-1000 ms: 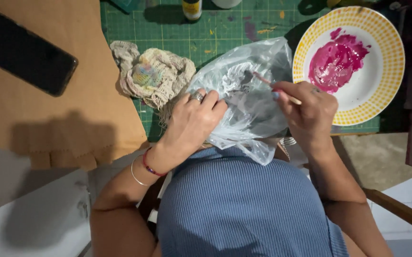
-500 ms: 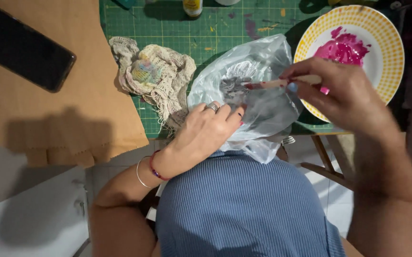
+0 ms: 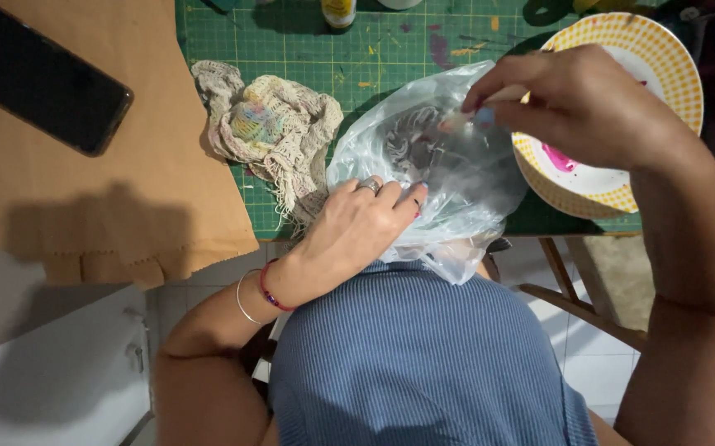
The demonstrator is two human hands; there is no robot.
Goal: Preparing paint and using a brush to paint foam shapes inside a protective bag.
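Observation:
My left hand (image 3: 357,227) rests on the near side of a clear plastic bag (image 3: 448,190) that wraps a roundish dark-patterned object at the table's front edge. Its fingers press the plastic down. My right hand (image 3: 576,103) hovers above the bag's right side and pinches a thin paintbrush (image 3: 477,116), whose tip points left over the bag. Behind that hand lies a white plate with a yellow checked rim (image 3: 663,49), with pink paint (image 3: 560,157) on it, partly hidden by the hand.
A crumpled, paint-stained knitted cloth (image 3: 270,132) lies left of the bag on a green cutting mat (image 3: 374,58). Brown paper (image 3: 85,198) covers the table's left, with a black phone (image 3: 39,83) on it. A small bottle (image 3: 338,12) stands at the far edge.
My right hand lifted from the bag with the brush and swung up toward the plate, now covering much of it. The left hand stayed on the bag.

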